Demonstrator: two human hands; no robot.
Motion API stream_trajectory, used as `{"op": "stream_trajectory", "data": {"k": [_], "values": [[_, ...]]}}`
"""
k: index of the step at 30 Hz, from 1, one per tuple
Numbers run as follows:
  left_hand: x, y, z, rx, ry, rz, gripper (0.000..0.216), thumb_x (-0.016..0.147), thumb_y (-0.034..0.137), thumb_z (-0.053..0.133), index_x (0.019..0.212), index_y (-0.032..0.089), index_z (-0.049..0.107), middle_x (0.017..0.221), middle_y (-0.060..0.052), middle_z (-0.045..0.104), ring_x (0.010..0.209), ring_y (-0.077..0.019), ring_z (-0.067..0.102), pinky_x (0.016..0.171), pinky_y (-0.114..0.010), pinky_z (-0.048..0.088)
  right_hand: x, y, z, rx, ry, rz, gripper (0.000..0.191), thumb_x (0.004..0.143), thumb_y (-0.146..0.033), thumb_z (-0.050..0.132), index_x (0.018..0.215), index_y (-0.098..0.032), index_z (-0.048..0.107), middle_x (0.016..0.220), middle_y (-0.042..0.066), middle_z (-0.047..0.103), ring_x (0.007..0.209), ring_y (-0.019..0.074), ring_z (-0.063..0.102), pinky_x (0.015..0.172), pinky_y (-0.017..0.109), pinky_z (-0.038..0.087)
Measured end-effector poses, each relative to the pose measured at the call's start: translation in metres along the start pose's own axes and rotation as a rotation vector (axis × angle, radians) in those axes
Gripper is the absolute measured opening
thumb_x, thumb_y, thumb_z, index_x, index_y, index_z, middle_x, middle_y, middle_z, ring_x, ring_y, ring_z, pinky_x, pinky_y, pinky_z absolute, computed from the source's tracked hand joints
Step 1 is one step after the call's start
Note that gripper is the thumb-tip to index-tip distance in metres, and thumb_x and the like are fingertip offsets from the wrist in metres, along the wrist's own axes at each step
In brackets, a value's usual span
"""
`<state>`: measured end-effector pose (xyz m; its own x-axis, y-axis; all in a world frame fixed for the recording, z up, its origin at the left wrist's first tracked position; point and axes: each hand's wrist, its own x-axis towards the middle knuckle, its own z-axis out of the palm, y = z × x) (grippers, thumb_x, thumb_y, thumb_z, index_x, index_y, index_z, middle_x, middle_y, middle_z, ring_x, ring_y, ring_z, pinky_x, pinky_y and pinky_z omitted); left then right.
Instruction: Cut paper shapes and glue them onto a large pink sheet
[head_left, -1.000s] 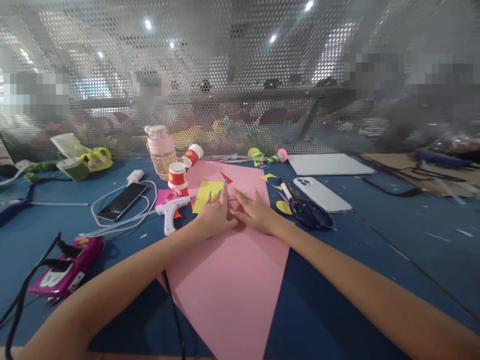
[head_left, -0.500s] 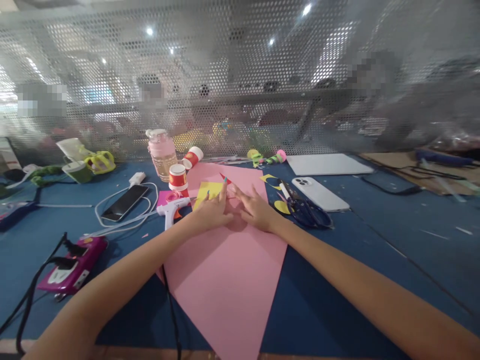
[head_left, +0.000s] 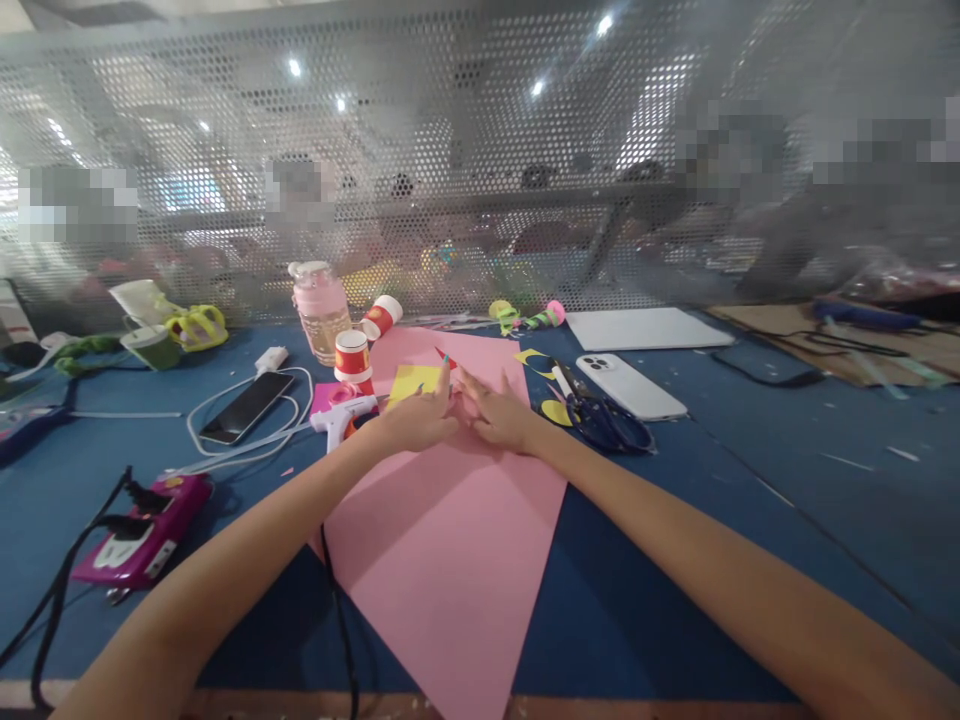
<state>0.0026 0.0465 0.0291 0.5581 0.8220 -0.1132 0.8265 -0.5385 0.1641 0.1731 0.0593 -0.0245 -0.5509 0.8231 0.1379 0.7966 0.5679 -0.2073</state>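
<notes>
My left hand (head_left: 416,420) is over the upper part of a large pink paper sheet (head_left: 450,560), beside a yellow paper piece (head_left: 409,382). Close on its right is my right hand (head_left: 506,418). The fingertips of both hands come together at a small pinkish bit, partly hidden by the fingers, too small to make out. Just beyond the fingertips lies a red pointed paper scrap (head_left: 445,355). A white glue gun (head_left: 337,420) rests left of my left hand. Dark-handled scissors (head_left: 611,422) and a yellow paper disc (head_left: 556,412) lie right of my right hand.
Red-and-white paper cups (head_left: 352,352) and a pink bottle (head_left: 321,310) stand at the back left. A black phone (head_left: 247,405) with a white cable and a purple power strip (head_left: 150,530) lie left. A white phone (head_left: 634,388) lies right. A perforated metal screen (head_left: 480,150) borders the back.
My fingertips have drawn closer together, with the right fingers bent in more. The whole view has shifted slightly; the things on the table keep their places.
</notes>
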Motion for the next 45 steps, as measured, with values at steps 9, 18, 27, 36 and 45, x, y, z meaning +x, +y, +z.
{"op": "stream_trajectory", "data": {"k": [9, 18, 27, 36, 45], "values": [[0.012, -0.006, 0.01, -0.009, -0.004, -0.031, 0.075, 0.079, 0.024, 0.036, 0.142, 0.008, -0.003, 0.136, -0.022, 0.041, 0.125, -0.0334, 0.04, 0.096, -0.048, 0.033, -0.001, -0.004, -0.002, -0.005, 0.059, -0.057, 0.082, 0.072, -0.028, 0.035, 0.142, 0.0, 0.001, 0.143, 0.023, 0.028, 0.133, 0.0281, 0.026, 0.103, 0.063, -0.004], [0.021, -0.004, 0.011, -0.025, 0.005, 0.001, 0.075, 0.076, 0.018, 0.038, 0.14, 0.0, 0.004, 0.122, -0.025, 0.054, 0.116, -0.0293, 0.051, 0.101, -0.046, 0.027, 0.011, -0.002, 0.004, -0.083, 0.021, -0.022, 0.083, 0.076, -0.032, 0.038, 0.142, -0.003, -0.004, 0.146, 0.024, 0.012, 0.135, 0.0322, 0.016, 0.099, 0.068, 0.002], [0.019, -0.004, 0.014, 0.042, 0.053, 0.017, 0.085, 0.069, 0.019, 0.041, 0.141, 0.001, -0.001, 0.13, -0.024, 0.047, 0.12, -0.0328, 0.045, 0.101, -0.049, 0.026, 0.012, -0.007, 0.004, -0.194, 0.046, 0.0, 0.076, 0.081, -0.04, 0.035, 0.14, 0.003, 0.013, 0.144, 0.027, 0.017, 0.135, 0.0328, 0.016, 0.1, 0.067, 0.003], [0.005, 0.004, 0.008, 0.094, 0.052, -0.002, 0.084, 0.07, 0.018, 0.042, 0.142, 0.003, 0.0, 0.129, -0.02, 0.05, 0.119, -0.0318, 0.047, 0.1, -0.045, 0.029, 0.004, -0.009, -0.001, -0.197, 0.088, -0.019, 0.071, 0.079, -0.036, 0.035, 0.139, 0.001, 0.022, 0.143, 0.026, 0.023, 0.133, 0.0323, 0.024, 0.101, 0.066, -0.004], [0.009, 0.005, 0.013, 0.084, 0.077, -0.019, 0.086, 0.068, 0.014, 0.04, 0.14, 0.0, -0.004, 0.121, -0.02, 0.056, 0.117, -0.0288, 0.049, 0.098, -0.042, 0.032, 0.004, -0.01, 0.0, -0.15, 0.137, -0.037, 0.075, 0.077, -0.036, 0.035, 0.138, 0.004, 0.017, 0.141, 0.027, 0.028, 0.131, 0.0316, 0.029, 0.1, 0.067, -0.002]]}}
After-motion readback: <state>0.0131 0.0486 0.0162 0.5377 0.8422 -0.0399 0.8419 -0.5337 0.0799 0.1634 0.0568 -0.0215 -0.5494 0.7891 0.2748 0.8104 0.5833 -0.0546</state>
